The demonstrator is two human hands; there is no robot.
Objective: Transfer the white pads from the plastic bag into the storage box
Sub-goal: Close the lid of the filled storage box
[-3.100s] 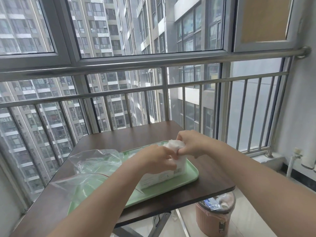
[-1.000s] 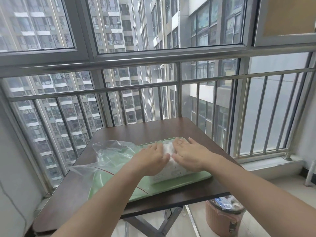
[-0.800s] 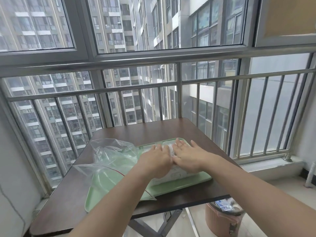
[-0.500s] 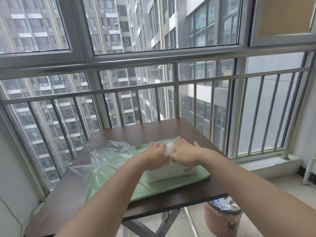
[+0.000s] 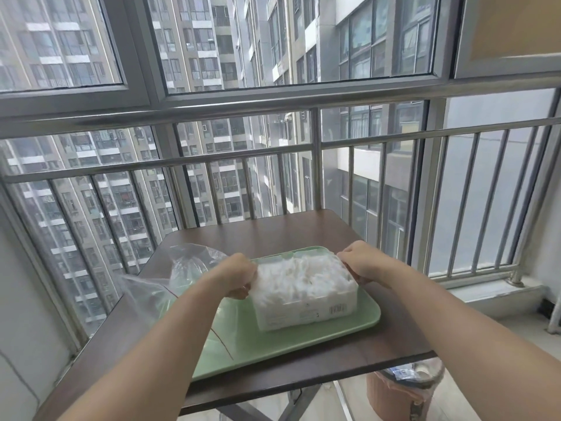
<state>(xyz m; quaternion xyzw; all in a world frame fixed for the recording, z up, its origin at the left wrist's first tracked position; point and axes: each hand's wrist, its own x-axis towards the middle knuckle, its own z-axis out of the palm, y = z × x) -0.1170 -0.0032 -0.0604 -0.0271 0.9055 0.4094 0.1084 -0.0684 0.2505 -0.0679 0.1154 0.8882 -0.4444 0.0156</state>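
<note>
L hand [image 5: 237, 274] + R hand [image 5: 362, 263] curled, gripping opp. ends of storage box [image 5: 303, 312].

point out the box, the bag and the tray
box [image 5: 303, 311], head view, front wall
bag [image 5: 194, 262], head view, crumpled clear film left of the box
tray [image 5: 303, 341], head view, bare green floor in front of the box

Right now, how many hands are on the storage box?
2. The left hand grips the left end of the storage box; the right hand grips its far right corner. The box sits on the green tray.
</note>
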